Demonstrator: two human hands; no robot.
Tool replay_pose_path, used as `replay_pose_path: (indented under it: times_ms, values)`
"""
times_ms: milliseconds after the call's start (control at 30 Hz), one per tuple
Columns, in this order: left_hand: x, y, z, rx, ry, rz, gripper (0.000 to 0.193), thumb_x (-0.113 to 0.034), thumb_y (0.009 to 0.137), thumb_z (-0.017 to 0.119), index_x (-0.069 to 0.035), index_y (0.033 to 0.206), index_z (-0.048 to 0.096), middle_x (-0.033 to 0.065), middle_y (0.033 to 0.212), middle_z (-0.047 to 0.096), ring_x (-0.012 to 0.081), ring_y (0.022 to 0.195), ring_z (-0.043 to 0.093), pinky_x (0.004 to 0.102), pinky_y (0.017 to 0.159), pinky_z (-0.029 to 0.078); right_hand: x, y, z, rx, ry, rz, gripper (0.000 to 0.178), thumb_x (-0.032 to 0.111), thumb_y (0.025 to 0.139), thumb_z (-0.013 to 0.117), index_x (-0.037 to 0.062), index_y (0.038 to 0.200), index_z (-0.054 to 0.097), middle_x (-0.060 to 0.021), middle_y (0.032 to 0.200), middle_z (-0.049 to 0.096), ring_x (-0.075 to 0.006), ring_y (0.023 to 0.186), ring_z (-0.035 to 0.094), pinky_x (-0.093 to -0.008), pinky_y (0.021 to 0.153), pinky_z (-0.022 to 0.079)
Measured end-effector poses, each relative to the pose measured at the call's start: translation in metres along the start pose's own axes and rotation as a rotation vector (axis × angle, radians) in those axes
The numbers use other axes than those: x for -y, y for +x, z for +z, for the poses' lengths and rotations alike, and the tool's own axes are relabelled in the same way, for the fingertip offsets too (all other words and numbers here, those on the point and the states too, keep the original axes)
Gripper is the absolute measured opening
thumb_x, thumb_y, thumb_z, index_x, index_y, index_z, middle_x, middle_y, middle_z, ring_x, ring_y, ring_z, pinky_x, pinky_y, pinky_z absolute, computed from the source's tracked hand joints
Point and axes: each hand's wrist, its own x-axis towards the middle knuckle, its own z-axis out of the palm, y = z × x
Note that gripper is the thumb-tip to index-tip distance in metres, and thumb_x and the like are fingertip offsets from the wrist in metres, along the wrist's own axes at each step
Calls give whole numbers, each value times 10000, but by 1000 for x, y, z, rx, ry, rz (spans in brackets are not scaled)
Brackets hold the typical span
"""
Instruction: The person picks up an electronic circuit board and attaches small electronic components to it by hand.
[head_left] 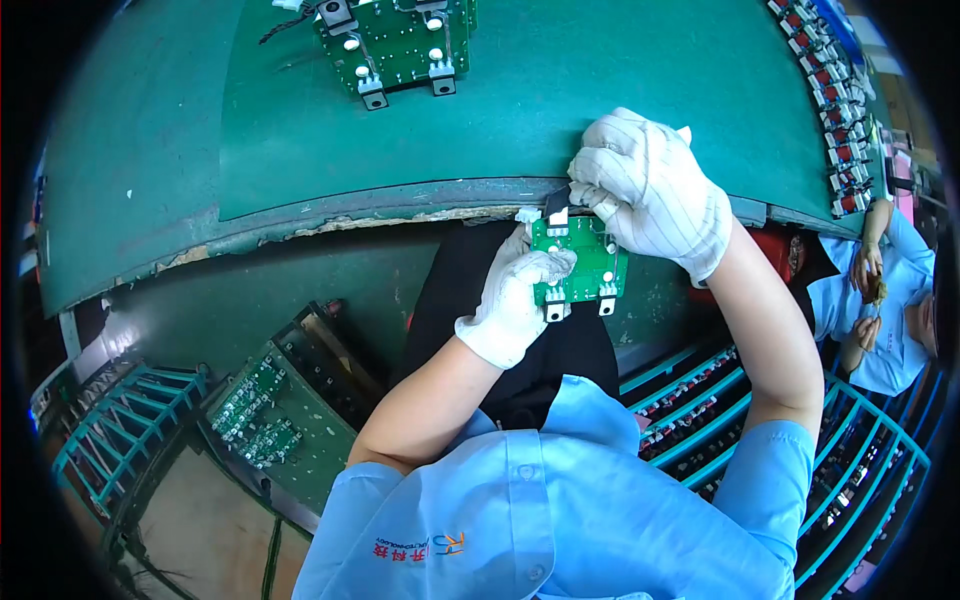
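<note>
A green circuit board (585,255) with white round parts is held just off the worktable's front edge, above my lap. My left hand (515,295), in a white striped glove, grips it from the left, thumb over its face. Black tabbed components (555,308) stick out along its near edge. At the board's far edge my gloved right hand (650,190) is closed, fingers curled. A short dark piece (557,200) lies between those fingertips and the board; I cannot tell what it is or whether the fingers grip it.
Another green board (400,45) lies on the green worktable (650,60). Red-and-black parts (835,110) line its right side. Teal racks (145,420) stand on both sides. More boards (260,410) rest on a lower surface at left. A co-worker (880,300) sits at right.
</note>
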Motion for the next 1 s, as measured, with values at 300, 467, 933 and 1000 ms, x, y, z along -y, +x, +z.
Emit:
replay_pose_path:
  times_ms: [300, 467, 933, 1000]
  values:
    - [7, 5, -7, 22, 83, 73, 532, -75, 745, 475, 43, 1262, 422, 202, 1090, 593, 322, 979, 635, 389, 817, 550, 2, 0, 2, -24, 5, 3, 168, 125, 656, 630, 125, 799, 540, -60, 810, 511, -257, 773, 525, -381, 641, 445]
    - [6, 4, -7, -3, 58, 25, 500, -32, 722, 493, 52, 1213, 451, 192, 1065, 595, 314, 978, 631, 408, 865, 527, -1, 0, 0, 0, 10, 0, 187, 89, 662, 646, 112, 813, 540, -68, 808, 518, -266, 753, 525, -383, 640, 440]
    - [4, 3, -2, -11, 40, 36, 463, 1, 726, 499, 55, 1185, 468, 173, 1038, 604, 300, 964, 638, 394, 861, 527, 0, -5, 1, -1, 1, 14, 185, 76, 695, 674, 94, 824, 543, -70, 786, 532, -281, 729, 526, -381, 622, 433]
    - [2, 1, 0, -22, 33, 17, 458, -1, 727, 500, 53, 1181, 474, 173, 1036, 607, 297, 960, 640, 387, 861, 527, 3, -7, 1, -27, 8, 31, 163, 91, 688, 649, 101, 808, 540, -70, 777, 518, -276, 735, 524, -381, 627, 435]
